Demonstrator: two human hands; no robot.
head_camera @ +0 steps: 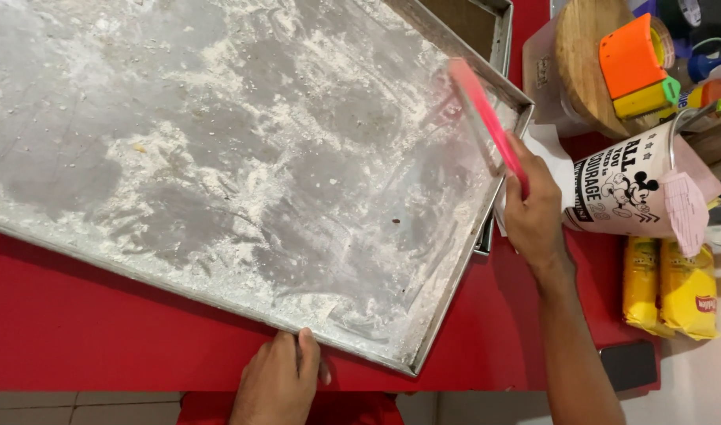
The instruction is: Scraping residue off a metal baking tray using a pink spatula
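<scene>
The large, shallow, rectangular grey metal baking tray (242, 169), dusted unevenly with white flour, lies flat on the red tabletop (77, 323), its near corner close to the table's front edge. A second, smaller metal tray (498, 31) sits partly under its far right side.

The person's left hand (280, 382) rests at the tray's near rim, fingers curled over the raised edge and thumb alongside, steadying it. The right hand (533, 212) is closed around the lower end of a flat pink plastic scraper (486, 122), whose blade stands tilted over the tray's right rim.

Judged from appearance, the tray is stiff sheet metal, broad and fairly light for its size, awkward rather than heavy. The floured floor looks slippery; the rolled rim offers the only sound hold, best taken on two opposite sides to stop it tipping and shedding flour. The scraper looks thin, light and somewhat flexible.

A printed white cylindrical container (620, 189), two yellow snack packets (671, 287) and a round wooden board (585, 55) stand just right of the tray, near enough to be knocked.
</scene>
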